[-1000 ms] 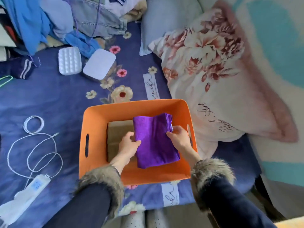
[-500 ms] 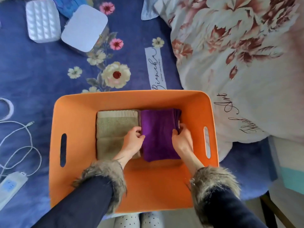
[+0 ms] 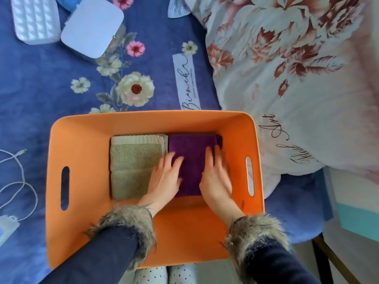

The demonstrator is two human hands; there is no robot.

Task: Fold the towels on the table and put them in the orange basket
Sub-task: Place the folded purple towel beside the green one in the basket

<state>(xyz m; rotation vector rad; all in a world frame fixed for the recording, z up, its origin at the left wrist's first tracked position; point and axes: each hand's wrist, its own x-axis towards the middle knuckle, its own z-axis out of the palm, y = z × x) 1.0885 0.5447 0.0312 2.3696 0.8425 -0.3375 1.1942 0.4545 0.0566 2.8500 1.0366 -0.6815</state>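
We see the orange basket (image 3: pixel 82 201) standing on a blue flowered bedspread (image 3: pixel 41 89), with two folded towels lying side by side on its floor against the far wall. The purple towel (image 3: pixel 192 158) sits in the right half, its left edge touching the beige towel (image 3: pixel 131 167) beside it. Both hands lie flat on top of the purple towel, apart from each other with a strip of purple showing between them. The left hand (image 3: pixel 166 177) rests with straight fingers over the towel's left edge, its palm partly over the seam where the two towels meet. The right hand (image 3: pixel 215 177) rests with straight fingers along the towel's right edge, close to the basket's right wall and its slot handle. Neither hand curls around anything; they only press down on the cloth. Fur-trimmed dark sleeves (image 3: pixel 127 226) reach in over the near rim. Beyond the basket we see a flowered pillow (image 3: pixel 297 78) to the right, two white boxes (image 3: pixel 92 27) at the far left, and a white cable (image 3: pixel 18 171) at the left edge.
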